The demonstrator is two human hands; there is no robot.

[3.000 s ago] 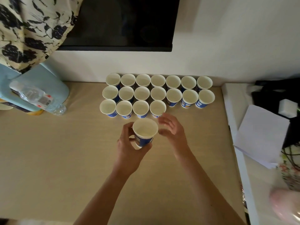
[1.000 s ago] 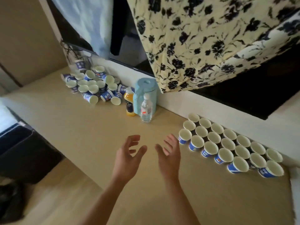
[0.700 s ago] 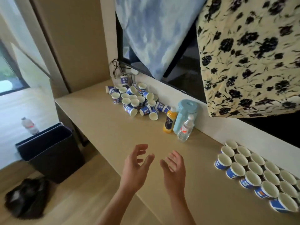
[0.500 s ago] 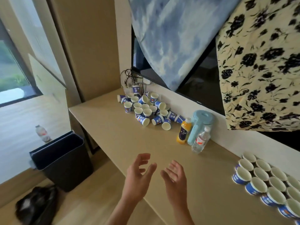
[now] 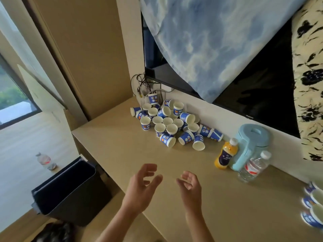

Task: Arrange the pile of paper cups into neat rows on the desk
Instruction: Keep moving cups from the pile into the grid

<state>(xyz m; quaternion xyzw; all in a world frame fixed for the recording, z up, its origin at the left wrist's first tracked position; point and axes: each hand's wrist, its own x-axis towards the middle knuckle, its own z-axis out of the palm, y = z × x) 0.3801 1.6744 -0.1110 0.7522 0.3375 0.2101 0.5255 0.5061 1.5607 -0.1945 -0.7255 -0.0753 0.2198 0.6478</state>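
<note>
The left grip (image 5: pixel 142 187) hovers wide and empty above the table (image 5: pixel 113 145); the pile of paper cups (image 5: pixel 170 123) lies well ahead against the wall. The right grip (image 5: pixel 190 186), just beside, is wide and empty too. Upright cups (image 5: pixel 312 208) show far right.

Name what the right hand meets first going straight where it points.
The right hand crosses bare desk, then probably meets the tipped cup at the near edge of the pile; depth unclear.
</note>
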